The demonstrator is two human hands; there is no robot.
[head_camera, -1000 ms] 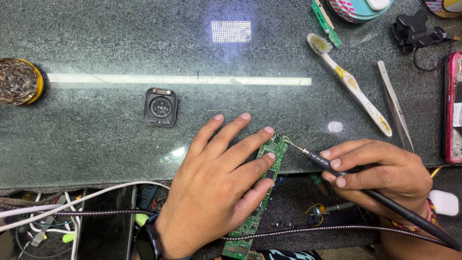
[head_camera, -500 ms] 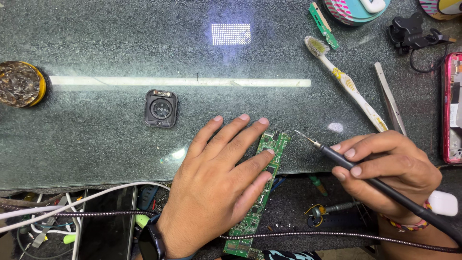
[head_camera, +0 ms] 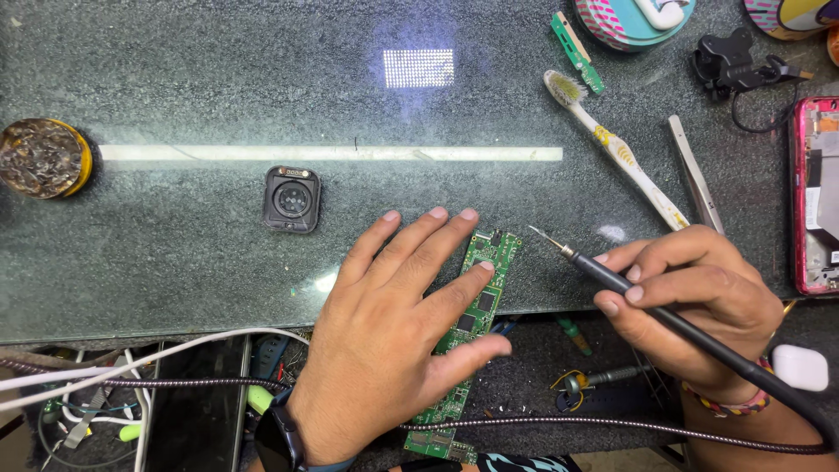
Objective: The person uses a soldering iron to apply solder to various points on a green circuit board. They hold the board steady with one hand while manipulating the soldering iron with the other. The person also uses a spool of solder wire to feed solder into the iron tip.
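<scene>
Left hand point(head_camera: 398, 341) spread flat, pinning green circuit board point(head_camera: 472, 323) to worktop point(head_camera: 218, 262) edge. Board long axis runs near-to-far, tilted right. Right hand point(head_camera: 699, 306) pinches soldering iron point(head_camera: 603, 271); tip just right of board's far end, not touching.

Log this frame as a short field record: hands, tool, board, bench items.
left hand: left hand flat, fingers spread, pressing on the circuit board
right hand: right hand grips the soldering iron like a pen
iron tip: just right of the board's top end, not touching it
board: long, green, lying over the front edge of the glass top
bench items: toothbrush, tweezers, watch body, tin of brass wool, pink phone
</scene>
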